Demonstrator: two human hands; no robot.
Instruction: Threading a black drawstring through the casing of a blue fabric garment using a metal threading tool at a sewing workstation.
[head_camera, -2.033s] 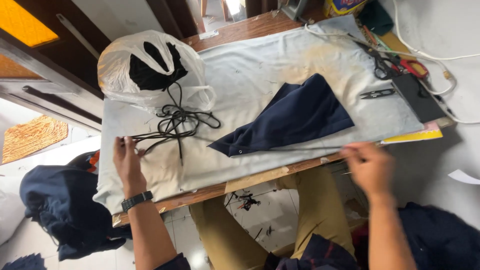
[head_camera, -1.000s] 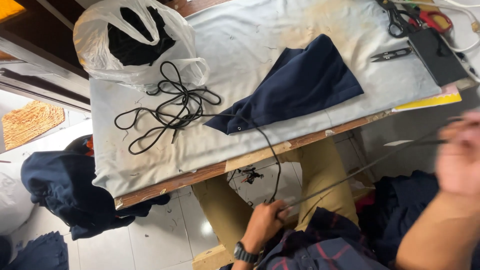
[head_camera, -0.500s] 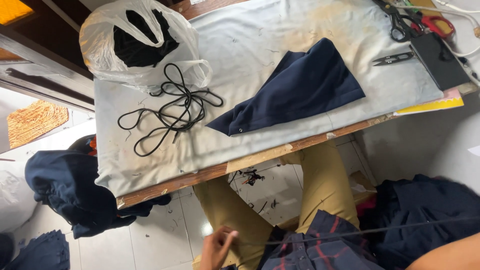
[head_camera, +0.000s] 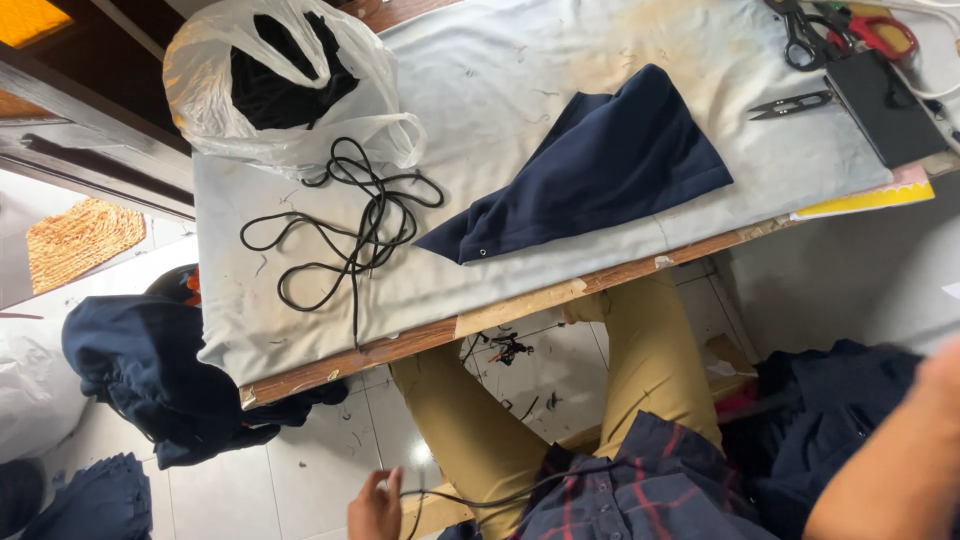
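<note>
Thin black cord (head_camera: 350, 235) — loose tangle on cloth

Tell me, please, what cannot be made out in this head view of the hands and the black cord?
- Right hand: cut off by the right edge; only a blurred forearm shows.
- Left hand: partly cut off by the bottom edge; its grip on the black cord is unclear.
- Plastic bag: its dark contents cannot be identified.

The wooden desk (head_camera: 520, 305) is covered by matt, stained grey cloth (head_camera: 520, 90); a glossy white plastic bag (head_camera: 275, 90), matt black cord (head_camera: 350, 235) and navy fabric piece (head_camera: 610, 170) are seen.
</note>
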